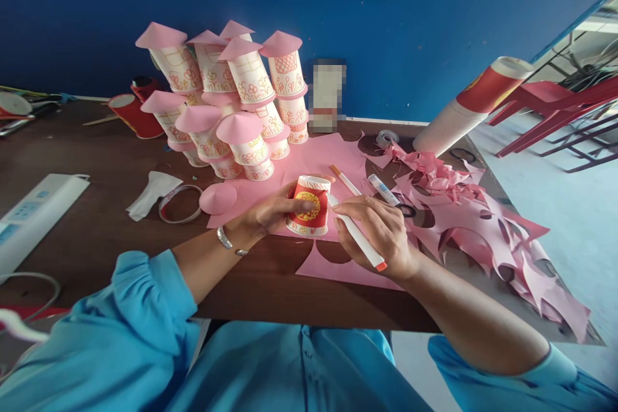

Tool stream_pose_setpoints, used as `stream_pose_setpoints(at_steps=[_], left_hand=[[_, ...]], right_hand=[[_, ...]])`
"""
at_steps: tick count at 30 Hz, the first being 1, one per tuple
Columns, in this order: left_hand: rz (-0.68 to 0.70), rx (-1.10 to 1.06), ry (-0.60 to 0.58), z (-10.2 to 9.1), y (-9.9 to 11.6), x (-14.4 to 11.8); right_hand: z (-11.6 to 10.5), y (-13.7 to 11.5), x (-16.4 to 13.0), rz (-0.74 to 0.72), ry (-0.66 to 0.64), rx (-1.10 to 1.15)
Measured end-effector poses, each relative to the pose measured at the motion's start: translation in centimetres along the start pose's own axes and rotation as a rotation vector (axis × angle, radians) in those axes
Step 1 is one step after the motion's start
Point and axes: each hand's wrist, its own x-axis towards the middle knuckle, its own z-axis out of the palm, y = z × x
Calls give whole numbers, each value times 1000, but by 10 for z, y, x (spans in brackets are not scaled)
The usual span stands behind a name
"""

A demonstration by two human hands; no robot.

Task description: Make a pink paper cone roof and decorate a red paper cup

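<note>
My left hand (277, 209) grips a red and white paper cup (316, 196) with a yellow emblem, its thumb across the front. Drawn marks run along the cup's white bands. In my right hand (381, 228) is a white marker (360, 241) with an orange end, its other end close to the cup's right side. Whether the tip touches the cup I cannot tell. Pink paper (313, 161) lies beneath. Just beyond the cup are an orange-capped marker (344, 178) and a glue stick (383, 190). A pink paper cone (218, 198) sits left of my left hand.
Cup towers with pink cone roofs (241, 129) stand at the back left. Pink paper scraps (463, 225) cover the right side, near a tall cup stack (449, 129). A tape roll (179, 204) and a power strip (38, 219) lie left. A blue wall (367, 26) closes the back.
</note>
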Motion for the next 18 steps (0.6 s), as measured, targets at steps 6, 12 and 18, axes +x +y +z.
stream_pose_setpoints(at_steps=[6,12,18], left_hand=[[92,-56,-32,0,-2,3],[104,-44,-71,4,0,6],[83,-41,-55,4,1,4]], right_hand=[[-2,0,-1,-8,32,8],[-1,0,-1,-11,36,0],[-1,0,0,4,26,-24]])
